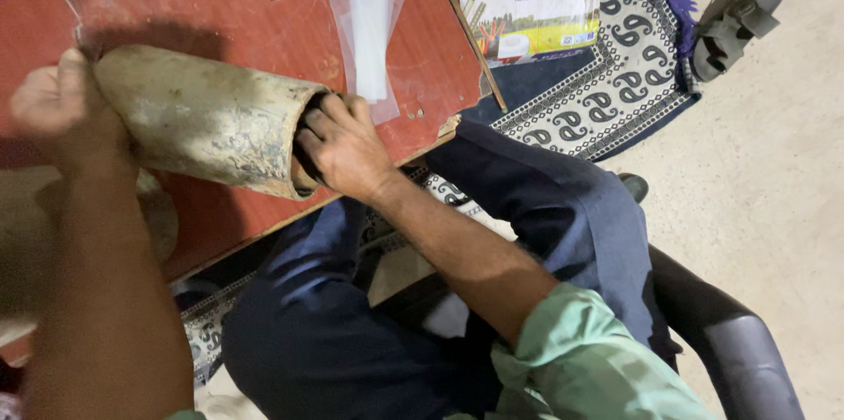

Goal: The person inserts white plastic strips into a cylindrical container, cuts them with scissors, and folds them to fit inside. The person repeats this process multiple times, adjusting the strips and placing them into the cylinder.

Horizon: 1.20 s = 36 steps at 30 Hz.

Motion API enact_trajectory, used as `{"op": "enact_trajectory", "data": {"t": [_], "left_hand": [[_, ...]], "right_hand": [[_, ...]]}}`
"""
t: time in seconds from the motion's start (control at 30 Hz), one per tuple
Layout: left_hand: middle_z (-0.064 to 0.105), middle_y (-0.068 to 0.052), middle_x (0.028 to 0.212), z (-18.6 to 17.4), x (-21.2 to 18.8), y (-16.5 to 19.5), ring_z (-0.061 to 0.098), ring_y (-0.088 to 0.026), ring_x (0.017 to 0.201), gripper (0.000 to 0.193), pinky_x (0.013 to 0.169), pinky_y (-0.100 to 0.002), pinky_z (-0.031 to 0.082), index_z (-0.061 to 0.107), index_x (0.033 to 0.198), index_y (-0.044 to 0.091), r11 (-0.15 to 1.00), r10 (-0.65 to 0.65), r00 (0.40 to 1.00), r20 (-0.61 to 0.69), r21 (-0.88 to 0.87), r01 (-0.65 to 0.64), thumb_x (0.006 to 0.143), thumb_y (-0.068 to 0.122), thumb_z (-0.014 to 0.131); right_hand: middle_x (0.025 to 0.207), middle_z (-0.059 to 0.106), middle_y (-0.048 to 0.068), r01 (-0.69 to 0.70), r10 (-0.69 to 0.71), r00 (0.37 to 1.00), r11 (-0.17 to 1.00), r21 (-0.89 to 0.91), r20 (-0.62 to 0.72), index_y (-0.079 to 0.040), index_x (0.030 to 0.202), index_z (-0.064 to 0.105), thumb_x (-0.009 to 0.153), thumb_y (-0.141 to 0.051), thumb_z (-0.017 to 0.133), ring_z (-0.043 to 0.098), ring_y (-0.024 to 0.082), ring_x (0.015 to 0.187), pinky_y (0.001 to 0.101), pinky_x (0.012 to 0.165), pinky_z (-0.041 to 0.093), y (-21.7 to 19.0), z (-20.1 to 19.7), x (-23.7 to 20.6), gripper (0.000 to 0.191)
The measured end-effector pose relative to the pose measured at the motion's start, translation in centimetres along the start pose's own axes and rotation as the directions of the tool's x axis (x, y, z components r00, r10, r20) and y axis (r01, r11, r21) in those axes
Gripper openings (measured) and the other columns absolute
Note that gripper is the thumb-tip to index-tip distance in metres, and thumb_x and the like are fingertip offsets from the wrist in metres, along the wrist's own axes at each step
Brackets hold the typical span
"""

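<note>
With the left hand (53, 103) gripping the far end of the pipe (207, 116), the right hand (343, 143) reaches inside its near opening, fingers curled, contents unseen; steady support appears required.

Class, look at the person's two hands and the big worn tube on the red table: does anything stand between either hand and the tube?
Nothing visible does. The left hand rests against the far end of the tube, and the right hand grips the rim of its open end, fingers reaching inside.
</note>
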<state>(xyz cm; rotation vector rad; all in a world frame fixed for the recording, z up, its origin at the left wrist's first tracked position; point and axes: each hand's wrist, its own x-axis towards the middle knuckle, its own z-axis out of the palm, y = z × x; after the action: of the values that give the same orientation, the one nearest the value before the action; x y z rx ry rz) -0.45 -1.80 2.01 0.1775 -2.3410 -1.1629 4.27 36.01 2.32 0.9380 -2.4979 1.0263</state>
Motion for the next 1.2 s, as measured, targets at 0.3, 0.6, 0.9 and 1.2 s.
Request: {"op": "enact_trajectory", "data": {"t": [0.3, 0.6, 0.9, 1.2], "left_hand": [[0.073, -0.009, 0.093, 0.1, -0.6, 0.0, 0.065, -0.014, 0.078, 0.018, 0.072, -0.032, 0.053, 0.068, 0.097, -0.005, 0.996, -0.067, 0.998, 0.015, -0.066, 0.068, 0.111, 0.003, 0.062], [0.071, -0.008, 0.091, 0.3, -0.2, 0.0, 0.061, -0.015, 0.075, 0.018, 0.071, -0.033, 0.053, 0.066, 0.093, -0.003, 0.999, 0.023, 1.000, -0.005, 0.048, -0.023, 0.109, 0.004, 0.062], [0.065, -0.007, 0.081, 0.1, -0.4, -0.4, 0.056, -0.016, 0.067, 0.026, 0.063, -0.034, 0.046, 0.061, 0.082, -0.001, 0.999, -0.036, 0.999, -0.035, 0.034, 0.037, 0.107, 0.006, 0.065], [0.073, -0.007, 0.097, 0.0, -0.2, 4.5, 0.069, -0.019, 0.087, 0.021, 0.078, -0.036, 0.055, 0.070, 0.102, -0.001, 0.982, -0.185, 0.980, 0.079, -0.021, 0.187, 0.111, 0.016, 0.061]], "right_hand": [[0.106, 0.064, 0.008, -0.042, 0.040, 0.997, 0.999, -0.027, -0.060, -0.005, 0.092, 0.073, 0.083, -0.020, 0.064, 0.055, 0.030, 0.118, 0.0458, 0.099, 0.040, -0.1, -0.2, -0.8, 0.020], [0.109, 0.064, 0.010, -0.052, 0.046, 0.995, 0.996, -0.067, -0.093, -0.004, 0.096, 0.074, 0.083, -0.019, 0.065, 0.054, 0.029, 0.108, 0.0445, 0.091, 0.040, -0.2, -0.7, -1.6, 0.021], [0.111, 0.064, 0.010, -0.023, 0.023, 1.000, 0.999, -0.033, -0.017, -0.001, 0.100, 0.075, 0.080, -0.020, 0.067, 0.055, 0.031, 0.111, 0.0447, 0.105, 0.044, -0.3, 1.5, 0.1, 0.029], [0.110, 0.061, 0.018, -0.145, 0.186, 0.968, 0.963, 0.229, -0.168, 0.003, 0.106, 0.065, 0.078, -0.008, 0.075, 0.061, 0.041, 0.105, 0.0479, 0.093, 0.052, -0.2, -0.1, -1.3, 0.032]]}}
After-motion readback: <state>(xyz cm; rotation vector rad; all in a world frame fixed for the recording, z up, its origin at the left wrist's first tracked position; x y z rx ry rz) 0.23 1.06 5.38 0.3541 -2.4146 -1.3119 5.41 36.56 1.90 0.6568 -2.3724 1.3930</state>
